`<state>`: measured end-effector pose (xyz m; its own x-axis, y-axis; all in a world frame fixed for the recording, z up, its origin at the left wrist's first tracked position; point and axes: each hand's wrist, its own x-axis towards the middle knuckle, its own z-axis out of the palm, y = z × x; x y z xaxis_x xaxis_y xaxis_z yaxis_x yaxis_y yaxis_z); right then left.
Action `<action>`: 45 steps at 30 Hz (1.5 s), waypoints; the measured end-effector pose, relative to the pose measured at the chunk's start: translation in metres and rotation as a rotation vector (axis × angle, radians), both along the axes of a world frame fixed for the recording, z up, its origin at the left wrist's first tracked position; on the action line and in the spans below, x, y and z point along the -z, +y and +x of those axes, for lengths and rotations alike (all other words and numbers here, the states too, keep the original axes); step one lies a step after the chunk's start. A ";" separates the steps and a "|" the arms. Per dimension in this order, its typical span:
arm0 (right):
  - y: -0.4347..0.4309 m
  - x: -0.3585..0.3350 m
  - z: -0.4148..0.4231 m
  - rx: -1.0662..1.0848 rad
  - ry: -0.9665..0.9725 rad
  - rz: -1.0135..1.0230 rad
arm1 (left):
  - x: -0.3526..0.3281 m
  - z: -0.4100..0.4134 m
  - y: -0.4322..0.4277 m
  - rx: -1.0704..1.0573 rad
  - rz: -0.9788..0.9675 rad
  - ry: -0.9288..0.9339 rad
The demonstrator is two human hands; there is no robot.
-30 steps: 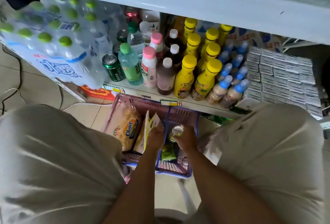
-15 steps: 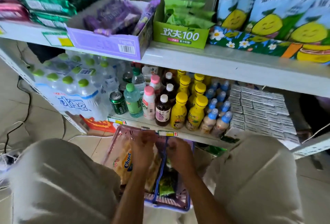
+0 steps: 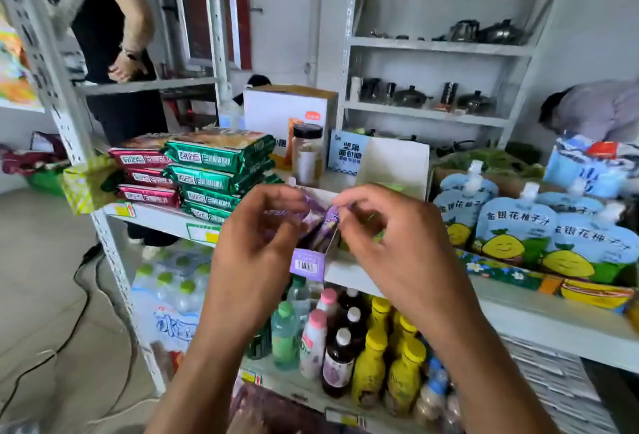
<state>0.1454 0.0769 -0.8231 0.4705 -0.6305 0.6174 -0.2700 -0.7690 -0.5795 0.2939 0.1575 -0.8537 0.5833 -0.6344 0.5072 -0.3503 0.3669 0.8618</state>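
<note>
In the head view, the left hand (image 3: 256, 243) has its fingers curled round purple packets (image 3: 313, 216). The packets stand in a purple box (image 3: 306, 263) on the middle shelf (image 3: 553, 326). The right hand (image 3: 390, 240) pinches the top of one packet between thumb and forefinger. The box front carries a barcode, but the packets' print is too blurred to read. Just to the right, blue pouches (image 3: 515, 226) read "金银花柚子汁" above a smiling yellow fruit.
</note>
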 end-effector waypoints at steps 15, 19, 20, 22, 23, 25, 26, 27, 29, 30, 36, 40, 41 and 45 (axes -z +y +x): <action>-0.206 -0.047 0.217 0.082 0.690 -0.098 | 0.013 0.063 -0.053 0.086 0.044 0.168; -0.221 -0.035 0.223 0.105 0.702 -0.131 | 0.026 0.072 -0.050 0.076 0.075 0.177; -0.221 -0.035 0.220 0.110 0.678 -0.148 | 0.028 0.073 -0.049 0.078 0.070 0.190; -0.218 -0.036 0.209 0.126 0.664 -0.139 | 0.029 0.072 -0.048 0.082 0.066 0.215; -0.216 -0.039 0.202 0.138 0.659 -0.122 | 0.027 0.069 -0.047 0.083 0.062 0.211; -0.208 -0.047 0.184 0.152 0.608 -0.081 | 0.021 0.062 -0.044 0.088 0.055 0.173; -0.204 -0.053 0.174 0.152 0.556 -0.083 | 0.017 0.058 -0.042 0.088 0.061 0.154; -0.197 -0.060 0.162 0.153 0.500 -0.117 | 0.014 0.055 -0.039 0.084 0.069 0.135; -0.179 -0.070 0.135 0.131 0.404 -0.209 | 0.010 0.049 -0.032 0.068 0.074 0.077; -0.167 -0.073 0.120 0.100 0.354 -0.231 | 0.010 0.046 -0.030 0.073 0.076 0.063; -0.081 -0.069 0.024 -0.200 0.033 -0.055 | 0.013 0.008 -0.012 0.179 0.009 0.207; -0.039 -0.024 -0.025 -0.440 -0.222 0.355 | 0.040 -0.031 0.018 0.264 -0.034 0.237; -0.031 -0.009 -0.034 -0.458 -0.296 0.440 | 0.050 -0.037 0.022 0.275 -0.067 0.247; -0.002 0.051 -0.068 -0.403 -0.450 0.636 | 0.066 -0.056 0.049 0.229 -0.155 0.308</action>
<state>0.0770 0.0745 -0.8741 0.5277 -0.7569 0.3855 0.3099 -0.2510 -0.9170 0.2382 0.2062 -0.9200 0.5757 -0.6950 0.4306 0.0215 0.5394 0.8418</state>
